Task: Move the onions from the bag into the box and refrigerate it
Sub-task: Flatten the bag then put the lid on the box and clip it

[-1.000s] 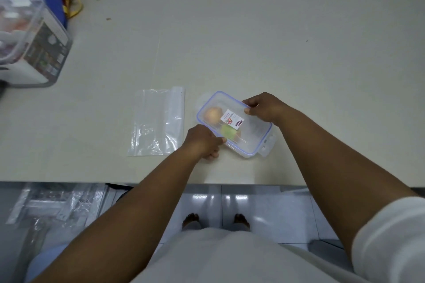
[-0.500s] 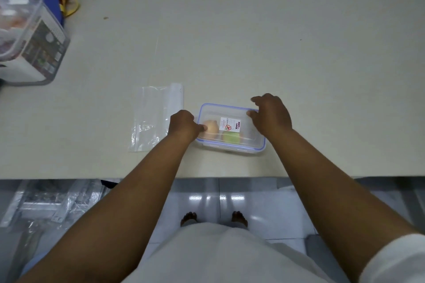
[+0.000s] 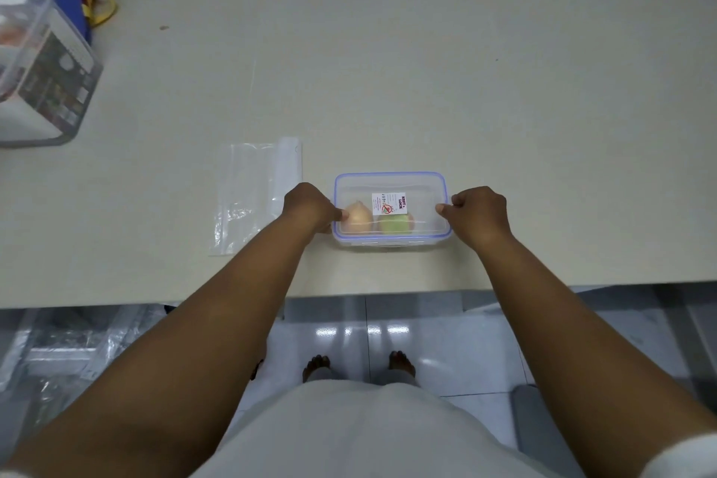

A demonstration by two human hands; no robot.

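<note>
Two onions (image 3: 379, 220) already sit inside the lidded box (image 3: 392, 209) near the table (image 3: 388, 70) front edge, and both hands clasp its short ends — the left hand (image 3: 310, 206) curled at the left side with its thumb on the lid, the right hand (image 3: 479, 213) pinching the right side. Just left of it the bag (image 3: 254, 195) lies flat and looks empty, so the transfer seems done — what remains, I judge, is securing the side clips and carrying the box to the fridge, which is out of view.

Beige counter (image 3: 426, 70), lidded box (image 3: 392, 182), flat bag (image 3: 252, 198), clear container (image 3: 42, 81) far left
</note>
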